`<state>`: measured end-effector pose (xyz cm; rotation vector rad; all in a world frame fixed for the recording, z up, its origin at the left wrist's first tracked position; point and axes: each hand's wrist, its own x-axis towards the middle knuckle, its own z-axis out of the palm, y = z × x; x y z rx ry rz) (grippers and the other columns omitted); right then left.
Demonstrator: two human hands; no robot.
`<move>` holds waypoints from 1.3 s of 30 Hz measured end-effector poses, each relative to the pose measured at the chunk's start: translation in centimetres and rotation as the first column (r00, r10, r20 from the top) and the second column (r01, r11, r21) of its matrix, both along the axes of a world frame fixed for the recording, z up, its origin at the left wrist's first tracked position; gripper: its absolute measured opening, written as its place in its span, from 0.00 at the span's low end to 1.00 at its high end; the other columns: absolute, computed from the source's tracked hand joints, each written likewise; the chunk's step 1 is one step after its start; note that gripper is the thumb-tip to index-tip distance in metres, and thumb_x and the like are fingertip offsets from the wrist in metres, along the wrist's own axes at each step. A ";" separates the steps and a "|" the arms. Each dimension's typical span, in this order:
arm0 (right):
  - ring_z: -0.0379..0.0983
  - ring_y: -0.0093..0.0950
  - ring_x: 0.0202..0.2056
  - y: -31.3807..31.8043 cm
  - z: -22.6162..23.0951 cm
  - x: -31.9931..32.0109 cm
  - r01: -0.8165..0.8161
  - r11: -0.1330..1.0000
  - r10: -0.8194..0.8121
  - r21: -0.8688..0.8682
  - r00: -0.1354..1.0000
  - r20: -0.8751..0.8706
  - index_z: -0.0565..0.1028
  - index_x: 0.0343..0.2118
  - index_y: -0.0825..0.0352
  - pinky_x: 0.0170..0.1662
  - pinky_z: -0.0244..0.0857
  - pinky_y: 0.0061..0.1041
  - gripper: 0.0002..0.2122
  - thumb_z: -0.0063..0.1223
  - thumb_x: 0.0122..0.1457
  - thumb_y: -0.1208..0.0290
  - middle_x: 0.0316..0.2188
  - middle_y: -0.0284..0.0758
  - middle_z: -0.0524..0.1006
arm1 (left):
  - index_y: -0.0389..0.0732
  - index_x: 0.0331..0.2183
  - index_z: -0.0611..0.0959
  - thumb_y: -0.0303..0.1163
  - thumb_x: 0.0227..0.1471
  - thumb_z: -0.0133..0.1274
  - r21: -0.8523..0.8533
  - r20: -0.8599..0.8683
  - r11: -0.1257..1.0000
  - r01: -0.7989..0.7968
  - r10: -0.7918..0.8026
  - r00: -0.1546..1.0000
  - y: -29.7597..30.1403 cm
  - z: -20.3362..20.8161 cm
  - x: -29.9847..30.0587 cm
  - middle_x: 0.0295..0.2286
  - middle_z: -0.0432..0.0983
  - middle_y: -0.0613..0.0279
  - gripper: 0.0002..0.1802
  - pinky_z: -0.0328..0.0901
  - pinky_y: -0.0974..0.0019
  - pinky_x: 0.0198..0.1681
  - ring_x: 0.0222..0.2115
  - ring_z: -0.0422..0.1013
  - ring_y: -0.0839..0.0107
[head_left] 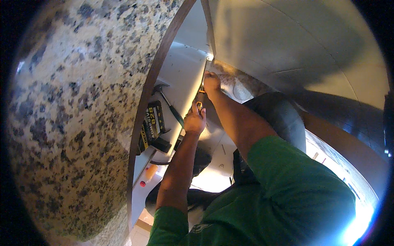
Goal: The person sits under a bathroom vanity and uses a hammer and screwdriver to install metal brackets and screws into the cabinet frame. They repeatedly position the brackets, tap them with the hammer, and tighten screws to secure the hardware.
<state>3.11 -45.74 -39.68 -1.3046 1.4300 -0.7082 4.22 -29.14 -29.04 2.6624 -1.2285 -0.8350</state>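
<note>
My left hand (194, 120) is closed round a slim black and yellow hand tool (200, 105), whose exact kind I cannot make out. The tool lies along the front edge of a white cabinet panel (180, 67). Just beyond its far end, my right hand (211, 83) is closed with curled fingers at the same edge. Whatever those fingers hold is hidden. Left of my left hand, a claw hammer (166, 97) with a dark green handle rests on the panel. Beside the hammer is a black box with yellow print (152, 123).
A speckled granite slab (78, 119) fills the left side, with a brown wooden edge (148, 88) along it. Nearer me on the white surface are a dark block-shaped object (160, 144), an orange object (151, 170) and a small red piece (142, 183). A pale panel (295, 45) rises at the right.
</note>
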 end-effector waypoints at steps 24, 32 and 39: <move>0.77 0.53 0.39 -1.9 4.2 0.3 0.122 0.986 -0.115 0.110 0.991 -0.075 0.79 0.33 0.72 0.42 0.70 0.45 0.21 0.44 0.65 0.55 0.33 0.54 0.80 | 0.50 0.66 0.54 0.50 0.62 0.44 0.011 -0.024 0.999 -0.037 0.037 0.999 -1.6 1.3 1.4 0.45 0.73 0.40 0.37 0.69 0.45 0.47 0.43 0.74 0.43; 0.76 0.51 0.39 -3.0 0.4 1.3 0.120 0.967 -0.112 0.227 0.993 -0.049 0.77 0.36 0.70 0.43 0.69 0.43 0.20 0.42 0.67 0.54 0.35 0.50 0.80 | 0.50 0.67 0.48 0.52 0.62 0.44 0.145 -0.010 0.989 0.011 -0.010 1.000 -2.5 1.3 1.5 0.45 0.74 0.42 0.41 0.69 0.46 0.47 0.44 0.75 0.45; 0.78 0.40 0.40 -3.8 1.6 1.1 -0.011 0.965 0.036 0.261 0.995 -0.092 0.74 0.43 0.66 0.46 0.69 0.35 0.17 0.45 0.66 0.55 0.37 0.42 0.81 | 0.49 0.67 0.47 0.56 0.59 0.48 0.248 0.038 0.969 0.001 -0.011 0.999 -3.6 2.3 2.3 0.43 0.74 0.43 0.46 0.69 0.46 0.45 0.42 0.75 0.47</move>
